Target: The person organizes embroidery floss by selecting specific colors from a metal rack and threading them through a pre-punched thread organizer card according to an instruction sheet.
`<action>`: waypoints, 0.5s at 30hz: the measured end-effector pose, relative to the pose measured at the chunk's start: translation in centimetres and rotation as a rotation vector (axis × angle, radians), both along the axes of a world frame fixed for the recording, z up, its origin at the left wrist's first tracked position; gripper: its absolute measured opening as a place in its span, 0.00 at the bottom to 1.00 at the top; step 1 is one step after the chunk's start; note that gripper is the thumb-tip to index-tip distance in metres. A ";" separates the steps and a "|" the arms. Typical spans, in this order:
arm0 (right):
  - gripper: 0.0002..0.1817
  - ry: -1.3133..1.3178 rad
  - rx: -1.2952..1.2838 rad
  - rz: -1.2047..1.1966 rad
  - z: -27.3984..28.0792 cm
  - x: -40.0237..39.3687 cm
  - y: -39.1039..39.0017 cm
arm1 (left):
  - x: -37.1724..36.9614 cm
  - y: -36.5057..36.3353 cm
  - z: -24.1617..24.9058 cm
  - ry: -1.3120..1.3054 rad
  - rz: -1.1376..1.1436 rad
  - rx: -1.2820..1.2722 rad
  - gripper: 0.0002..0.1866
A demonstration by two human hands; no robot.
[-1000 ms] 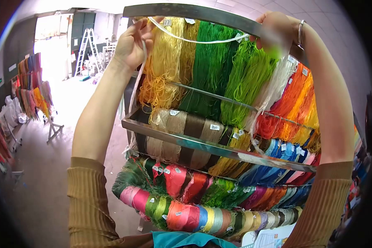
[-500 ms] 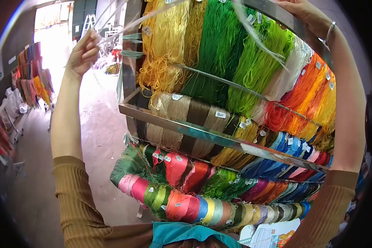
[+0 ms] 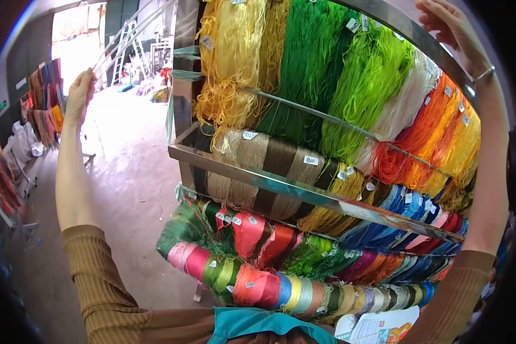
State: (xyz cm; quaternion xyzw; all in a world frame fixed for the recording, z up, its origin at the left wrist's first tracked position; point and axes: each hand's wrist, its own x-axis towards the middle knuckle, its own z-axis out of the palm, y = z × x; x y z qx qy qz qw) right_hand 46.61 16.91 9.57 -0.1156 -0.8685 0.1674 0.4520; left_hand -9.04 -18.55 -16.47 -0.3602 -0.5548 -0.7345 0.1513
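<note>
Raised at the left, my left hand (image 3: 81,94) pinches pale thread strands (image 3: 133,38) that run up to the right, past the rack's upper left corner. My right hand (image 3: 454,33), wearing a bracelet, is up at the top right by the curved metal bar (image 3: 410,26). Its fingers are loosely bent and slightly apart, and I see nothing in them. Between my arms stands a metal rack (image 3: 304,192) hung with skeins of thread. The top row holds yellow skeins (image 3: 235,51), dark green skeins (image 3: 309,63), lime green skeins (image 3: 364,80) and orange skeins (image 3: 424,135), many with small white number tags.
Lower rows carry brown skeins (image 3: 241,166), blue skeins (image 3: 378,212) and a roll of many colours (image 3: 258,285). A printed sheet (image 3: 370,327) lies at the bottom right. Further off are a stepladder (image 3: 126,51), a bright doorway (image 3: 74,51) and hanging coloured skeins (image 3: 45,103).
My left hand has moved left and down with the pale strands. My right hand has shifted right, off the metal bar, and its fingers have loosened. The strand across the green skeins no longer shows.
</note>
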 end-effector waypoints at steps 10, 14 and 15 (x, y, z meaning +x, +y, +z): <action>0.13 -0.095 0.018 0.010 0.7 4.9 5.7 | -3.8 -1.9 -2.8 0.236 0.257 -0.143 0.19; 0.15 -0.123 0.043 0.082 1.1 6.3 6.7 | -4.0 -1.8 -4.8 0.131 0.209 -0.258 0.20; 0.15 -0.124 0.039 0.083 1.1 6.5 7.3 | -4.0 -1.8 -4.9 0.131 0.210 -0.261 0.20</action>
